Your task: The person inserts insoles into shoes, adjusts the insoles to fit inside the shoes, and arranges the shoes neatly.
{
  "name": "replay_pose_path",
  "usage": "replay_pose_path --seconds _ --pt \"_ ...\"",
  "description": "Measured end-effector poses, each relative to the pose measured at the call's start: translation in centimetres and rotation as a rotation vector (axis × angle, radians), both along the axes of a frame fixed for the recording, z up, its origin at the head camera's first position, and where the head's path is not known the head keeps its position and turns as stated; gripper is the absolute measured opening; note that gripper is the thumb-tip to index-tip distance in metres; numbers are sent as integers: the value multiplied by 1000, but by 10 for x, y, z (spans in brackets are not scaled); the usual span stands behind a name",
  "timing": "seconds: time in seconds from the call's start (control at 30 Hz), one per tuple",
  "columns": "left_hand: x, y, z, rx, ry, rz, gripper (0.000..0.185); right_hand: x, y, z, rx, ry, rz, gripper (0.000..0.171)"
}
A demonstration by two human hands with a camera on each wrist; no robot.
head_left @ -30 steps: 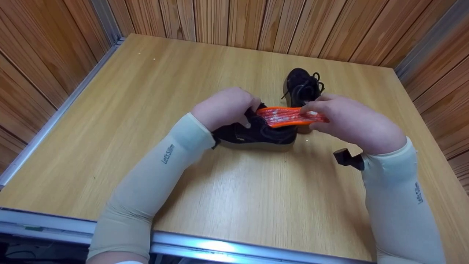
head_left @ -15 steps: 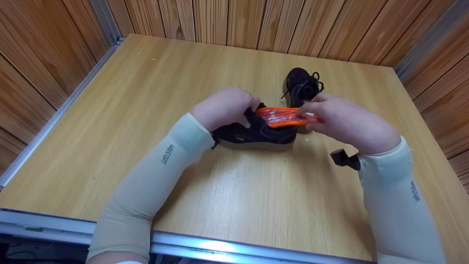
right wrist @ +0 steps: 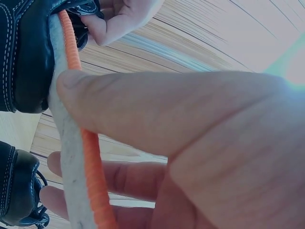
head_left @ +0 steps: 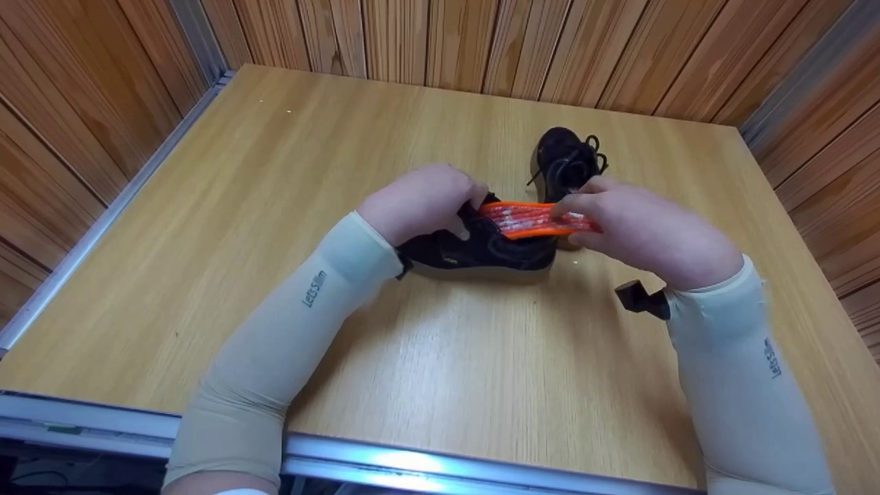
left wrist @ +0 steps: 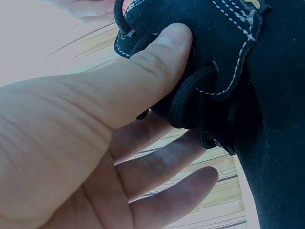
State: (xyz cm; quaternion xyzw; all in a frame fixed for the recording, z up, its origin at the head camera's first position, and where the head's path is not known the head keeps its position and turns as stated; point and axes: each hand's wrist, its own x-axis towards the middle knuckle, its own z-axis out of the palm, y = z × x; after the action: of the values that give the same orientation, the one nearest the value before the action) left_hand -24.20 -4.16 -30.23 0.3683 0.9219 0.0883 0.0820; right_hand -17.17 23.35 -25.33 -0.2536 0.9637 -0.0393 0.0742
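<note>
Your left hand (head_left: 423,203) grips the near black shoe (head_left: 481,251); your right hand (head_left: 646,230) pinches the orange insole (head_left: 533,220) over the table (head_left: 309,151).

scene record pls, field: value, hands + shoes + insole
left hand: grips the opening of the near black suede lace-up shoe, thumb on its laced edge
right hand: pinches the orange-edged flat insole
insole: one end at the near shoe's opening, the rest outside
second black shoe: behind, untouched
surface: light wooden table
surroundings: wood-panelled walls
</note>
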Motion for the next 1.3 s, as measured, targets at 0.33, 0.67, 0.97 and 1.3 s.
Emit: replay_pose_path --seconds 0.33,0.67,0.97,1.3 --pt "-2 1 0 -17 -5 -7 30 -2 -1 -3 -8 5 33 34" --pt "-3 3 1 -35 -31 14 30 -4 -2 -4 20 -30 8 35" --pt "-2 1 2 -17 -30 9 29 -3 4 -1 12 -42 6 38" --pt "-2 1 0 -13 -12 2 29 1 15 7 14 -40 -28 39"
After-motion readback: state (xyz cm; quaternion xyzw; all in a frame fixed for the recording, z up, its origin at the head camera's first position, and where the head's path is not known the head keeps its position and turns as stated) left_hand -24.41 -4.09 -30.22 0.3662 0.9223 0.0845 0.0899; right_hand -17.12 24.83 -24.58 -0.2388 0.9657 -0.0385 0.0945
